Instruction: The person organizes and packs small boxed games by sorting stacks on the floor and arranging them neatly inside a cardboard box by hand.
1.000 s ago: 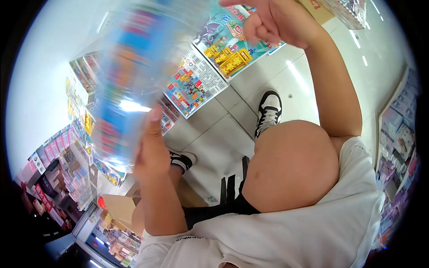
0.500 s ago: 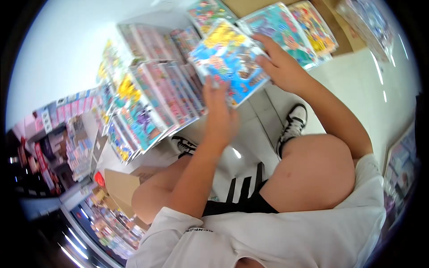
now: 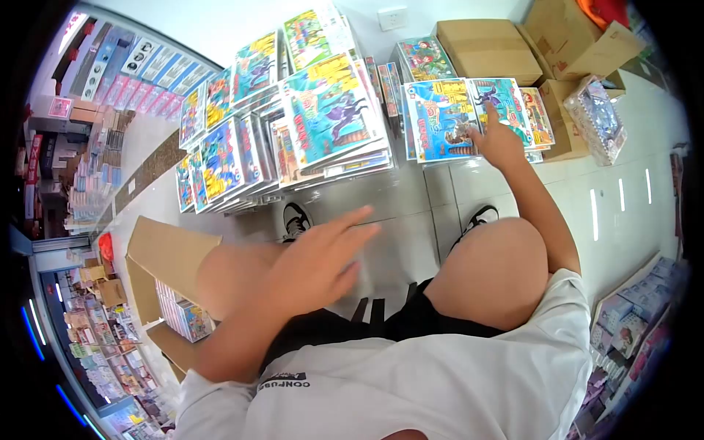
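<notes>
My right hand (image 3: 502, 139) rests on a blue and yellow game box (image 3: 438, 121), its fingers apart near the box's right edge. That box lies flat on a low stack, beside a teal box (image 3: 506, 103). My left hand (image 3: 323, 260) is in the air above my left thigh, empty, with its fingers spread and slightly blurred. Beyond it stands a large pile of similar boxes, topped by a teal and yellow box (image 3: 330, 110) with a purple dragon.
An open carton (image 3: 172, 249) holding packed boxes stands at the left. Brown cartons (image 3: 488, 51) and a clear-wrapped package (image 3: 598, 121) are at the back right. Stocked shelves (image 3: 638, 308) line the right side. My shoes are on the tiled floor (image 3: 396, 227).
The blue and yellow box, held between both hands half a second ago, now lies on the right stack. My left hand has moved back toward my body, and the view has shifted.
</notes>
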Motion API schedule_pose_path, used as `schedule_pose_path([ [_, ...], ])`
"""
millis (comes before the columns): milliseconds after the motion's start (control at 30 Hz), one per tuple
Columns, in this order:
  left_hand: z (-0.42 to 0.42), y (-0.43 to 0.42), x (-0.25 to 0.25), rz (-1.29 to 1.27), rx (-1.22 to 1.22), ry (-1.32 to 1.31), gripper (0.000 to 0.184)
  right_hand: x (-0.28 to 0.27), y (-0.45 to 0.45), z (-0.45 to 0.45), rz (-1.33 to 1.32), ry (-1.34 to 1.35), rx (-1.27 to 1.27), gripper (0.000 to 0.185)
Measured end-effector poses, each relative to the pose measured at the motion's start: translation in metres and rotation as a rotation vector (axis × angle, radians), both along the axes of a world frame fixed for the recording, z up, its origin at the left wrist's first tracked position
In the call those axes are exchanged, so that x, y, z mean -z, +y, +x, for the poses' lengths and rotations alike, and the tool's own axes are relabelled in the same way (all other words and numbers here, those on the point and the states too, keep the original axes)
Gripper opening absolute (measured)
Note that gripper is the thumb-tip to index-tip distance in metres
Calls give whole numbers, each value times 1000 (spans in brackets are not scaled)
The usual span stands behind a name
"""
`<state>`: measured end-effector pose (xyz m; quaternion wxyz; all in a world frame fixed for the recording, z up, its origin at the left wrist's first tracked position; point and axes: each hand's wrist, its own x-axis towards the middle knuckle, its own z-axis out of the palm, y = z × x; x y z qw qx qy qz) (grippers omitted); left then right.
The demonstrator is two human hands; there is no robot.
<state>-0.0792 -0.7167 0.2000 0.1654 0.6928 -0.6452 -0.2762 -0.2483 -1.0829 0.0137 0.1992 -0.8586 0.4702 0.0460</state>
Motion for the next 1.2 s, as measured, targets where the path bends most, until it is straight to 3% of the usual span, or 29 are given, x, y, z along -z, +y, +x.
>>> schedule_pose_path([
  [67,13,62,-29,-76,-103,-37,49,-2,4,-5,-165,-192,-94,74],
  [133,27,125,-68,-220,-112,-241,41,8,1,-5,-264,-359,-306,66],
  [233,30,247,-77,-254,-558,-286,35,-20,31,24,-261,-249,-741,59],
  [367,26,377,-40,-171,-1125,-404,43,-18,64,60,-386,-17,-1066,59],
  [433,12,407,-7,-10,-1203,-325,55,-11,66,73,-427,66,-1162,61],
  [500,-9,434,29,161,-1193,-301,80,-6,61,84,-399,134,-1178,65],
  [533,-20,419,24,401,-1316,-196,92,-6,62,94,-339,138,-1177,71],
  [567,-23,435,48,266,-1249,-265,101,7,52,93,-375,34,-1210,71],
  [600,-25,436,57,318,-1324,-342,94,10,51,91,-436,58,-1187,74],
  [667,-19,440,65,412,-1346,-417,58,3,60,91,-468,206,-1173,83],
  [733,-7,432,65,588,-1299,-385,47,-9,65,93,-443,315,-1176,77],
  [833,-16,424,68,557,-1315,-371,41,-3,66,98,-396,324,-1182,80],
  [1000,-50,416,74,573,-1353,-373,35,13,62,96,-364,280,-1107,57],
  [1100,-79,422,74,591,-1301,-373,27,-1,68,97,-275,150,-1055,55],
  [1200,-114,429,67,563,-1248,-298,22,11,40,88,-430,-239,-954,44],
])
